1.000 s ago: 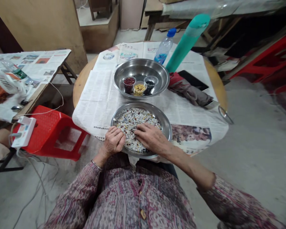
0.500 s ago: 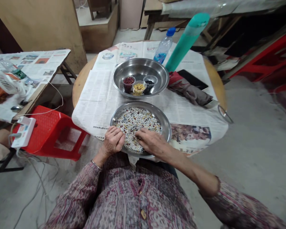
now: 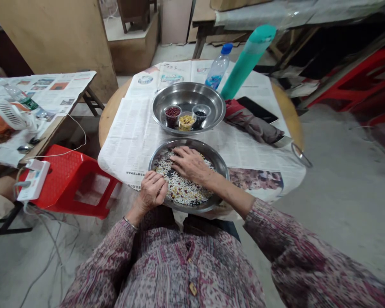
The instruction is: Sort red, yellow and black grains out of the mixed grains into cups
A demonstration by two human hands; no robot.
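Observation:
A shallow steel pan (image 3: 223, 161) at the table's near edge holds mixed grains (image 3: 188, 188), mostly white, with yellow, dark red and black ones among them. My left hand (image 3: 153, 188) is closed over the pan's left rim, its fingers curled. Across the grains lies my right hand (image 3: 190, 164), fingers apart and touching the far part of the layer. Behind, a deeper steel basin (image 3: 160, 96) contains three clear cups: dark red beans (image 3: 172, 116), yellow kernels (image 3: 186, 121) and black beans (image 3: 200, 115).
Newspaper (image 3: 125, 124) covers the round table. A blue-capped bottle (image 3: 218, 66), a tall green cylinder (image 3: 248, 62), a folded grey-red umbrella (image 3: 255, 124) and a dark flat device (image 3: 256, 110) stand or lie at the back right. A red stool (image 3: 67, 175) with a power strip (image 3: 34, 179) is left.
My right hand has moved away from me across the pan and its fingers have spread. Grains are pushed about, baring some of the pan's bottom. My left hand stays at the rim.

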